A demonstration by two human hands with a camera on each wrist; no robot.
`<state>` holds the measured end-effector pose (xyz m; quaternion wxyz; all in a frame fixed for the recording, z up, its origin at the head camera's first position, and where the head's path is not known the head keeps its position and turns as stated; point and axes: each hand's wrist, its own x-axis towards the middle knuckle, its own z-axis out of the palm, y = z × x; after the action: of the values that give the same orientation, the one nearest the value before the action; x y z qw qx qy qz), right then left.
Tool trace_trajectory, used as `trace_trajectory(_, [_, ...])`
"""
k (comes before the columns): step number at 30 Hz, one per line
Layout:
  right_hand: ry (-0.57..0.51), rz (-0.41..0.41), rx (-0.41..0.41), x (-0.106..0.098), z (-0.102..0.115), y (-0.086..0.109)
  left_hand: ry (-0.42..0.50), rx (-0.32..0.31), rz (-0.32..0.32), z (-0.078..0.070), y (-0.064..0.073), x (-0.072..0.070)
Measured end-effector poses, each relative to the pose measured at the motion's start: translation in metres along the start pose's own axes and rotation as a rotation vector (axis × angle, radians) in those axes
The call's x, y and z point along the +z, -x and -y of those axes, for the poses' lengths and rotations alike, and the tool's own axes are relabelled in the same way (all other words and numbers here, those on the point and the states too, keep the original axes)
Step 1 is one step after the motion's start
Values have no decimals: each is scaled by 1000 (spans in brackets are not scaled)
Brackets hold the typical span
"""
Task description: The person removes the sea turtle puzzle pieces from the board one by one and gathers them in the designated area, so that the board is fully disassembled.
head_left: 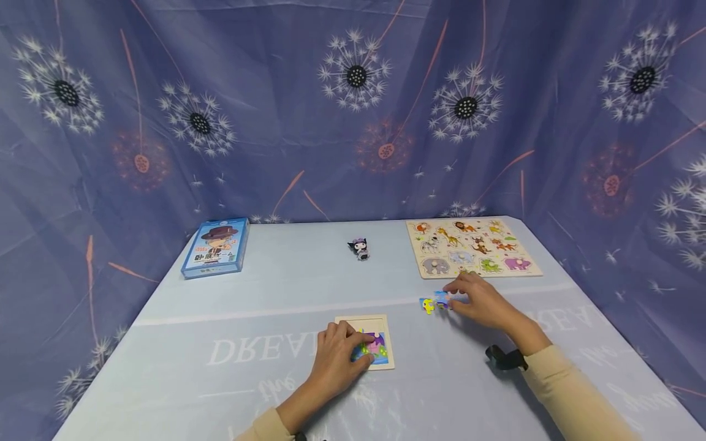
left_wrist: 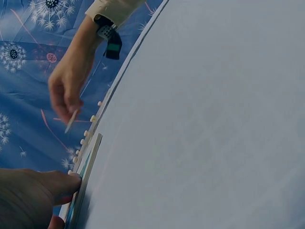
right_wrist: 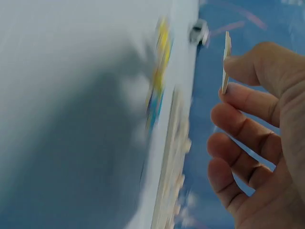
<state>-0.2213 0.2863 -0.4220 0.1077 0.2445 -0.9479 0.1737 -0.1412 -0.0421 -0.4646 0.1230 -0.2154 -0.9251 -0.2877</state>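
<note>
My left hand (head_left: 337, 358) rests over a small square jigsaw tray (head_left: 390, 349), thumb and index finger on the colourful pieces (head_left: 377, 346) inside it. In the left wrist view the left thumb (left_wrist: 66, 183) lies along the tray's edge (left_wrist: 88, 179). My right hand (head_left: 478, 300) pinches a thin puzzle piece (right_wrist: 226, 62) between thumb and index finger, above the table; it appears edge-on in the right wrist view. Beneath and beside that hand lie loose pieces, one with a yellow figure (head_left: 427, 305); they look blurred in the right wrist view.
Behind the right hand lies a wooden animal peg puzzle (head_left: 471, 248). A small black-and-white figurine (head_left: 360, 248) stands at the back middle, and a blue box (head_left: 216, 248) lies at the back left. A patterned curtain (head_left: 276, 122) hangs behind the table (head_left: 193, 380).
</note>
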Motion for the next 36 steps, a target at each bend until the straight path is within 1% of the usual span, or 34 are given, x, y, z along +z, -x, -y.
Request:
trace_trajectory(4, [44, 50, 38, -8, -26, 10, -9, -8, -4, 2, 0, -1])
trace_trajectory(7, [54, 92, 55, -9, -40, 14, 1, -13, 2, 2, 2, -1])
trace_trajectory(10, [63, 123, 66, -9, -50, 17, 7, -16, 8, 2, 3, -1])
trace_trajectory(19, [28, 159, 70, -6, -64, 20, 12, -20, -4, 2, 4, 1])
trace_trajectory(22, [22, 163, 77, -5, -66, 20, 31, -22, -23, 2, 3, -2])
trace_trajectory(24, [22, 161, 84, -6, -66, 20, 56, -18, -47, 2, 2, -5])
trace_trajectory(27, [13, 144, 91, -8, -54, 18, 81, -20, -86, 5, 3, -14])
trace_trajectory(29, [0, 115, 76, -6, -38, 14, 80, -34, -107, 11, 4, -21])
trace_trajectory(33, [-31, 69, 35, 7, 13, 2, 65, -71, -109, 26, 8, -34])
trace_trajectory(36, [-51, 68, 9, 22, 57, -7, 60, -74, -72, 36, 9, -41])
